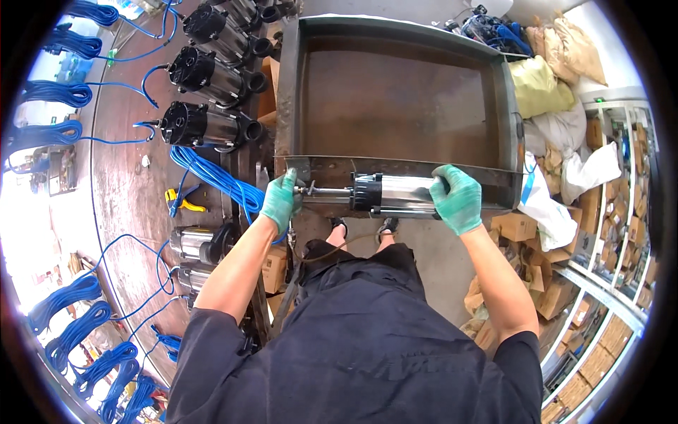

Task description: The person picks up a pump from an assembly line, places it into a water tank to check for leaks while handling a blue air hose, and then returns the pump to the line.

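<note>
A pump [402, 192] with a shiny steel barrel and a black ribbed end lies on its side along the near edge of a metal water tank [288, 85]. My right hand [459, 201], in a green glove, grips the barrel's right end. From the pump's black end a slim metal rod fitting [328, 193] runs left. My left hand [280, 201], also gloved in green, is closed round the outer end of that fitting; its fingers partly hide the grip. A thin brown hose [339, 249] hangs below, in front of my legs.
Several finished-looking pumps [205, 127] stand on the brown bench at left, with coiled blue cables [219, 180]. Yellow-handled pliers [185, 201] lie there too. More pumps [201, 244] rest nearer me. Sacks [540, 88], cardboard boxes [514, 226] and shelving [600, 297] line the right.
</note>
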`<state>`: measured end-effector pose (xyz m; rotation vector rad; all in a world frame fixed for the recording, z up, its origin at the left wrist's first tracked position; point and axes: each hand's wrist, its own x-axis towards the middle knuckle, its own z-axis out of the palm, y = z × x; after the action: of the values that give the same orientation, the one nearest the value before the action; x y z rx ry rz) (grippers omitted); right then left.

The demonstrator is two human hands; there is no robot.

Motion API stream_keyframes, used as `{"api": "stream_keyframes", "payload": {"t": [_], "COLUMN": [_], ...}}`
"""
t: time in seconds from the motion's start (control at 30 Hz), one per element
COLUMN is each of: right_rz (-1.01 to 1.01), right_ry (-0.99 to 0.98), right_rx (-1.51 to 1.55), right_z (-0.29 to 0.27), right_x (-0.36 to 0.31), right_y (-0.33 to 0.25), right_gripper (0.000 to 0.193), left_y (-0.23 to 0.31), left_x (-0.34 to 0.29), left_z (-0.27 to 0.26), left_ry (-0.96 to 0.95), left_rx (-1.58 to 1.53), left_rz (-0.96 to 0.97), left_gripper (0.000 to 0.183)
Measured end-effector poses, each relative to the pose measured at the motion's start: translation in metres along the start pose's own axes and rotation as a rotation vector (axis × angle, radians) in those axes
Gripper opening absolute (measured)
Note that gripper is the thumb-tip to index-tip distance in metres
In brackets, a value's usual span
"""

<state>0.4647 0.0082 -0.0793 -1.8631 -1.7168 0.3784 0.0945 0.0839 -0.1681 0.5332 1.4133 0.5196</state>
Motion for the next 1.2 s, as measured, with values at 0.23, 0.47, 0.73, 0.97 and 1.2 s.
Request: {"api": "stream_keyframes", "payload": {"t": [0.23, 0.47, 0.73, 0.97, 1.2], "right_rz": [-0.047, -0.35, 0.184, 0.615, 0.6], "right_ry": [0.024, 0.052, -0.282, -0.082, 0.034], "right_rx": [-0.016, -0.108, 0.27, -0.025, -0.108], "right_z": [0.002, -0.026, -0.036, -0.132, -0.075], "right_x": [-0.004, -0.024, -0.113, -0.185, -0.19], "right_y": [0.007, -0.012, 0.009, 0.19, 0.349], "right_gripper": [0.012, 0.026, 0.028, 0.024, 0.046], "left_y": [0.005, 0.012, 0.029, 0.0, -0.053], "left_x": [-0.01, -0.054, -0.136, -0.121, -0.114], "left_z": [0.003, 0.054, 0.249, 0.18, 0.079], "left_ry": [0.107, 0.025, -0.596, -0.517, 0.112], "left_rx": [0.007, -0.568, -0.182, 0.326, 0.465], "left_rz": [0.016, 0.319, 0.334, 0.382, 0.202], "left_gripper": [0.036, 0.039, 0.04, 0.031, 0.021]}}
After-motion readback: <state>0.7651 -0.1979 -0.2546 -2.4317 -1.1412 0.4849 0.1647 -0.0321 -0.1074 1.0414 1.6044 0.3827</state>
